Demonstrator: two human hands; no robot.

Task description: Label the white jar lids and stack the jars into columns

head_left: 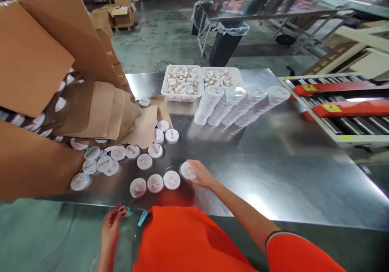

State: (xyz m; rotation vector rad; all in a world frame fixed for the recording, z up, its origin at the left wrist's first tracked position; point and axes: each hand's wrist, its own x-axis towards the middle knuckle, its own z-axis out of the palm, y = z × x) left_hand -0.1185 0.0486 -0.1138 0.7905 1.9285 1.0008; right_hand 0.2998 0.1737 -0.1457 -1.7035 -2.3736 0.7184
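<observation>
My right hand (200,175) is closed round the right edge of a round white container (187,170) that rests on the steel table. To its left, three similar flat containers (172,180) stand in a row near the front edge, their lids printed with faint marks. My left hand (110,222) hangs low, just off that edge, with thumb and fingers pinched on a small red-and-white piece (122,211); its kind is not clear. Beside it are bits of teal strip (142,217). More white containers (105,163), several with dark lettering, lie loose at the left.
A large tipped cardboard box (39,49) spills containers onto the steel table (288,175). Behind are two white baskets (182,98) of small white-capped pieces and leaning stacks of clear round plastic pieces (234,106). A roller conveyor (346,102) adjoins at right; a bin (227,43) stands beyond.
</observation>
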